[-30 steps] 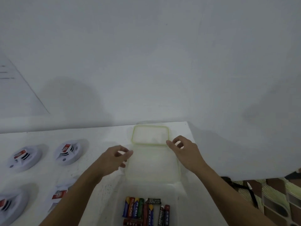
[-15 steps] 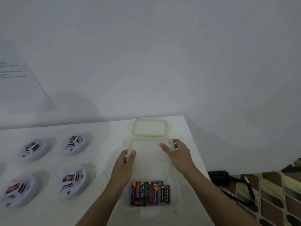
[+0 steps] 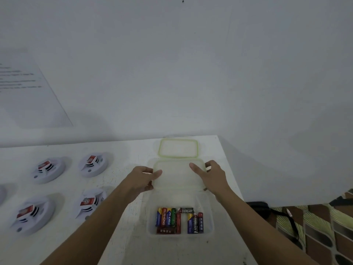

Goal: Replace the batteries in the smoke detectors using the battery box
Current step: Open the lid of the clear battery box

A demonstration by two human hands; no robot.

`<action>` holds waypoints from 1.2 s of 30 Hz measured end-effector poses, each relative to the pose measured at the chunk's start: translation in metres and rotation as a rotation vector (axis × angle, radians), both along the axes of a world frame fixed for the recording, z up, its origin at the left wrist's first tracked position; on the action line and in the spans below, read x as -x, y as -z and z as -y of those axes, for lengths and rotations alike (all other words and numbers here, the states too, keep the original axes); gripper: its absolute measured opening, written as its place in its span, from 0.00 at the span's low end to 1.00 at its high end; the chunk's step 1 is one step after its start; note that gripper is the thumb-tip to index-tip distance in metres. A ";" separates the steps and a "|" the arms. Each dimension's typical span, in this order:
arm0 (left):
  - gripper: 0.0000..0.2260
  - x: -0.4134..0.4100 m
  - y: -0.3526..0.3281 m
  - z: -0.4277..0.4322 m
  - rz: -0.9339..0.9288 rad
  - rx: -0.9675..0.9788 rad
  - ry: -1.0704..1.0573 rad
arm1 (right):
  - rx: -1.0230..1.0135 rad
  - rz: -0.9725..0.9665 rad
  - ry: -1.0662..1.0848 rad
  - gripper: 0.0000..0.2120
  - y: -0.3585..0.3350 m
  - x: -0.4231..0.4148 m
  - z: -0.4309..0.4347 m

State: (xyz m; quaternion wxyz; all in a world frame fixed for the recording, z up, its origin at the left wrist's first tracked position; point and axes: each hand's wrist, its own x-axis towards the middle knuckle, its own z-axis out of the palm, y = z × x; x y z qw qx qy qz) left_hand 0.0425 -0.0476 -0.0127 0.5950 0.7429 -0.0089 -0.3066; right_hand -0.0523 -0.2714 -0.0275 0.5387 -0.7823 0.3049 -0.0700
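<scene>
1. Batteries [image 3: 179, 220] lie side by side at the near end of the clear battery box [image 3: 209, 213]. The box sits on the white table [image 3: 124, 155] near its right edge. One cell marked EVEREADY lies crosswise above the row.
2. Both hands hold a translucent green-rimmed lid [image 3: 177, 175] over the far end of the box. The left hand [image 3: 142, 178] pinches its left edge, thumb on top and fingers curled beneath. The right hand [image 3: 212, 175] grips the right edge the same way.
3. The lid looks like thin, light plastic with some flex. Holding it by two opposite edges should keep it level, though the smooth surface could slip.
4. The cells are small, hard, smooth and round, so they will probably roll once freed. Because they are packed touching, an end cell pinched at its middle looks the easiest pick.
5. Four white smoke detectors [image 3: 91, 203] lie well to the left, each showing a red-labelled block, likely its fitted battery. They look rigid and light and may skate on the table, so one hand should steady the body.
6. A second green-rimmed lid [image 3: 178, 148] lies just beyond the held one. Whether the two touch cannot be told.
</scene>
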 end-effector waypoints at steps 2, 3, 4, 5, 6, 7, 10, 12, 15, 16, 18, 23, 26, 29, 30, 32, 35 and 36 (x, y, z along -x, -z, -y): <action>0.15 0.000 0.001 0.001 -0.041 0.064 0.006 | -0.010 -0.019 0.008 0.30 0.000 0.001 0.000; 0.14 -0.001 0.002 0.001 -0.056 0.085 0.006 | -0.010 -0.023 0.005 0.30 0.000 0.001 0.000; 0.13 -0.001 0.002 0.002 -0.073 0.097 0.005 | -0.016 -0.022 -0.002 0.30 0.000 0.001 0.001; 0.12 -0.002 0.002 0.002 -0.090 0.106 0.000 | -0.025 -0.018 -0.009 0.30 0.001 0.001 0.002; 0.12 -0.003 0.002 0.002 -0.107 0.115 0.000 | -0.033 -0.016 -0.017 0.30 0.001 0.001 0.003; 0.12 -0.003 0.003 0.002 -0.124 0.125 0.002 | -0.040 -0.013 -0.023 0.30 0.001 0.000 0.003; 0.12 -0.003 0.005 0.003 -0.151 0.134 0.000 | -0.053 -0.001 -0.035 0.30 0.004 -0.001 0.005; 0.13 -0.004 0.007 0.003 -0.174 0.163 -0.005 | -0.051 0.004 -0.045 0.30 0.007 -0.002 0.007; 0.16 -0.003 0.009 0.003 -0.087 0.120 -0.053 | -0.044 0.005 -0.056 0.31 0.009 -0.004 0.009; 0.17 -0.003 0.010 0.004 0.053 -0.001 -0.091 | -0.044 0.008 -0.057 0.31 0.009 -0.004 0.008; 0.16 0.000 0.009 0.006 0.329 -0.205 -0.145 | -0.051 0.015 -0.058 0.32 0.010 -0.004 0.008; 0.17 0.005 0.008 0.001 0.352 -0.132 -0.141 | -0.089 0.003 -0.066 0.33 0.013 -0.004 0.008; 0.15 0.004 0.005 0.000 0.356 -0.098 -0.073 | -0.104 0.004 -0.065 0.34 0.013 -0.004 0.010; 0.16 0.002 0.003 0.000 0.370 -0.125 -0.040 | -0.134 0.013 -0.077 0.36 0.012 -0.006 0.012; 0.15 0.001 0.003 0.000 0.376 -0.131 -0.036 | -0.146 0.011 -0.077 0.37 0.011 -0.006 0.012; 0.16 0.000 0.002 0.000 0.383 -0.135 -0.037 | -0.176 0.004 -0.077 0.36 0.009 -0.006 0.013; 0.16 -0.001 0.004 0.002 0.371 -0.130 -0.026 | -0.268 0.023 -0.086 0.31 0.007 -0.006 0.013; 0.17 -0.003 0.005 0.002 0.365 -0.135 -0.020 | -0.251 0.054 -0.074 0.29 0.007 -0.006 0.013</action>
